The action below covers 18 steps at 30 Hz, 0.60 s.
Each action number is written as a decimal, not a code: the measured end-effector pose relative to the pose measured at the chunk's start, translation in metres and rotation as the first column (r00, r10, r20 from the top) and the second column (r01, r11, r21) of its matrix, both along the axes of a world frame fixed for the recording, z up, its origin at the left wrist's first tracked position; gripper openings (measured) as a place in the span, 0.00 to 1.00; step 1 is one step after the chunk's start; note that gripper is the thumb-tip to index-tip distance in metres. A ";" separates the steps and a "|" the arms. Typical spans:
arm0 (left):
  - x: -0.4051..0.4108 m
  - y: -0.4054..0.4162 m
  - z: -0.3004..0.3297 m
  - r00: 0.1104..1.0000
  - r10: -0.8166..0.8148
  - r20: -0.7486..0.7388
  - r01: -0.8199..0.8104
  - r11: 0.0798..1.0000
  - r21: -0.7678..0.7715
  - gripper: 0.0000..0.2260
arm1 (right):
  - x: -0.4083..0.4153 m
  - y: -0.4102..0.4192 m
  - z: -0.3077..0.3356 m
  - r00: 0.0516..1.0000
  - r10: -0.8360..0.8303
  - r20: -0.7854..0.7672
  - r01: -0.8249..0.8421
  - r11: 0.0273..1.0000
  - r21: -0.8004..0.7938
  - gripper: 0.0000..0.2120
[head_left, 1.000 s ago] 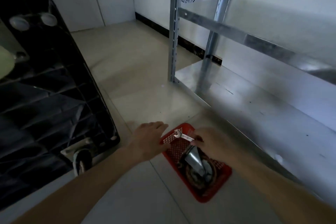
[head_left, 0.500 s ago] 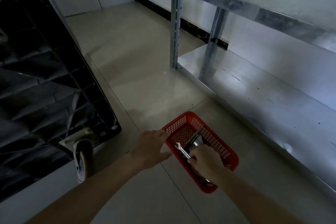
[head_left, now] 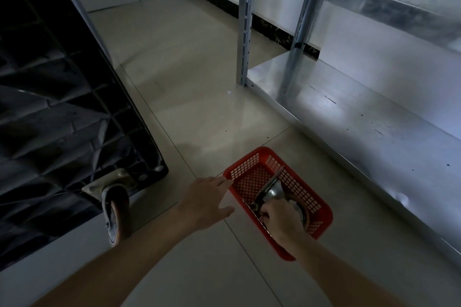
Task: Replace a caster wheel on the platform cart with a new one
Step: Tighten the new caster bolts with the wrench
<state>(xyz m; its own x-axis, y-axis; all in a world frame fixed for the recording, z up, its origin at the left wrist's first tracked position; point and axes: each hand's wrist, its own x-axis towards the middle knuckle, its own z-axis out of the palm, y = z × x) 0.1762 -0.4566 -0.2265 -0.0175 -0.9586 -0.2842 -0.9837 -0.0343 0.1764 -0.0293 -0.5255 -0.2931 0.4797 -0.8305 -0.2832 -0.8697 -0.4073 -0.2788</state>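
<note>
Platform cart: black, tipped on its side at far left, ribbed underside facing the viewer.
Old caster wheel: mounted at the cart's lower corner by a metal plate, tyre near the floor.
Left hand: fingers spread flat, fingertips at the near-left rim of the basket, apparently steadying it; holds nothing.
Red basket: perforated plastic, on the tiled floor between cart and shelving.
New caster wheel: lying inside the basket, mounting plate tilted upward.
Right hand: inside the basket, fingers curled over something beside the caster; whether wrench or caster cannot be told.
Metal shelving: far right, low shelf.
Step judged: fetching tool or part. Next calls for lifting it clear and carrying it left to the mounted caster's plate bolts.
</note>
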 end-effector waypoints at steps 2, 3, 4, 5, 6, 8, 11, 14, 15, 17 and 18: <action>0.002 0.000 0.000 1.000 0.002 0.001 -0.002 1.000 -0.002 0.34 | -0.001 -0.003 0.003 1.000 0.019 0.023 -0.018 1.000 -0.010 0.07; 0.003 -0.001 0.000 1.000 0.001 0.001 -0.001 1.000 -0.009 0.34 | -0.001 -0.004 0.006 0.998 0.031 0.046 -0.030 0.999 -0.020 0.07; 0.004 -0.002 0.002 1.000 0.000 0.004 0.000 1.000 -0.016 0.33 | -0.001 -0.005 0.008 0.997 0.047 0.068 -0.045 0.998 -0.038 0.08; 0.005 -0.003 0.004 1.000 0.001 0.010 0.000 1.000 -0.024 0.33 | -0.002 -0.006 0.012 0.994 0.067 0.086 -0.062 0.996 -0.062 0.08; 0.006 -0.004 0.006 1.000 0.003 0.016 -0.002 1.000 -0.030 0.33 | -0.002 -0.007 0.017 0.990 0.092 0.104 -0.083 0.992 -0.090 0.08; 0.009 -0.006 0.011 1.000 0.014 0.021 -0.013 0.999 -0.044 0.33 | -0.003 -0.010 0.027 0.977 0.152 0.150 -0.129 0.980 -0.152 0.08; 0.015 -0.008 0.022 0.999 0.042 0.019 -0.041 0.997 -0.072 0.33 | -0.005 -0.016 0.049 0.954 0.223 0.199 -0.170 0.953 -0.252 0.14; 0.020 -0.012 0.039 0.997 0.069 0.026 -0.065 0.992 -0.111 0.34 | 0.000 -0.028 0.084 0.951 0.266 0.154 -0.210 0.928 -0.308 0.22; 0.022 -0.014 0.048 0.997 0.077 0.024 -0.073 0.989 -0.129 0.35 | 0.003 -0.032 0.099 0.951 0.278 0.136 -0.223 0.921 -0.320 0.24; 0.026 -0.019 0.071 0.996 0.091 0.018 -0.087 0.983 -0.159 0.37 | 0.012 -0.043 0.130 0.952 0.283 0.119 -0.227 0.910 -0.347 0.28; 0.028 -0.022 0.084 0.996 0.092 0.023 -0.086 0.980 -0.181 0.37 | 0.017 -0.048 0.147 0.953 0.281 0.110 -0.227 0.907 -0.354 0.29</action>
<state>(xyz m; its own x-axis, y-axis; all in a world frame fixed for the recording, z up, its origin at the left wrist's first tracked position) 0.2045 -0.4787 -0.1422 0.0761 -0.9914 -0.1068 -0.9832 -0.0925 0.1572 -0.0126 -0.5732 -0.1463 0.7021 -0.7071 0.0839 -0.6811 -0.7012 -0.2107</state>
